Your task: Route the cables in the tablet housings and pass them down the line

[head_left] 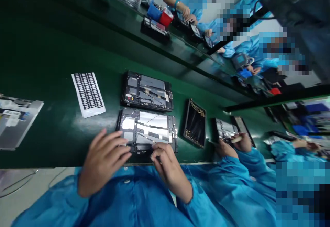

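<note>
Lying flat on the bench (58, 132), right at its near edge, the opened device (152, 129) faced upward with its inner parts bare, a placing that probably served to keep the work within easy reach of both hands. The left hand (104, 158) had its fingers spread and loose over the device's left near corner, gripping nothing visible, perhaps to steady it. The right hand (166, 160) was curled at the near long edge, thumb and fingers drawn together as if for fine work.

A second opened device (146, 91) lay just beyond in the same direction, which likely made the pair easy to compare or swap. The sheet of black stickers (88, 94) sat to the left and the tray (187, 117) of thin dark leads (196, 122) to the right, apparently so that neither crowded the middle.

The right hand's fingers hid whatever was between them; I could not tell whether they pinched something small. Whether the left fingertips touched the device was also unclear. A silvery panel (18, 127) was cut off by the left border, and a co-worker's hand (243, 142) held a pale object too small to identify.
</note>
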